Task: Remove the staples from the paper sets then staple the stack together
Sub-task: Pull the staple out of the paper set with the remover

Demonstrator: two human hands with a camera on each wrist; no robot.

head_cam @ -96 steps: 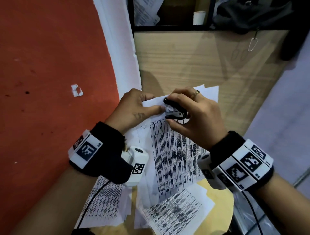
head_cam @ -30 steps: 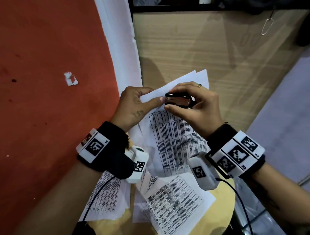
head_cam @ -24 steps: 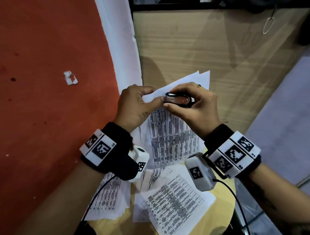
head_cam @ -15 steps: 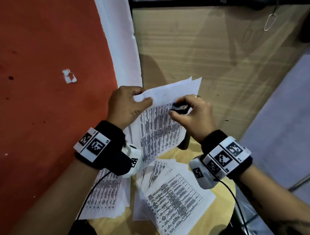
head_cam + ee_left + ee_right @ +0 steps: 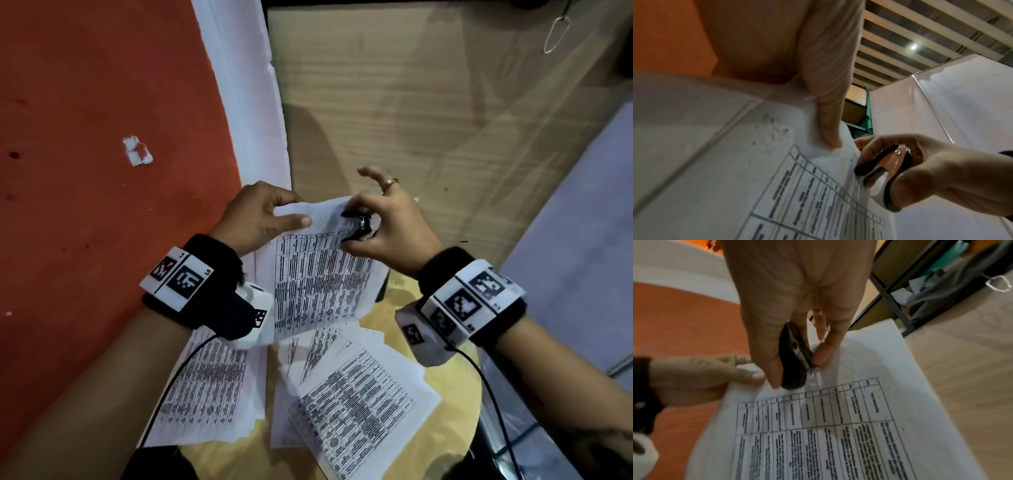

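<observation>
You're holding a white paper set (image 5: 318, 274) printed with black table grid and text, your black staple remover (image 5: 882, 167) shows a copper-pink metal core, black wristbands (image 5: 219, 284) carry white black-patterned tags, floor (image 5: 85, 137) red-orange, table (image 5: 445, 428) pale yellow wood.

A big wooden board (image 5: 394, 102) stands at the back. To the left of the board runs a white strip (image 5: 246, 85), and past that strip lies a red floor (image 5: 85, 171). A small torn white scrap (image 5: 137, 151) lies on the red floor, well apart from the board. A thin metal clip (image 5: 556, 31) hangs near the board's top right corner. To the right of the board is a pale grey panel (image 5: 582, 222). Below the board sits a round yellow bench (image 5: 455, 387).
</observation>
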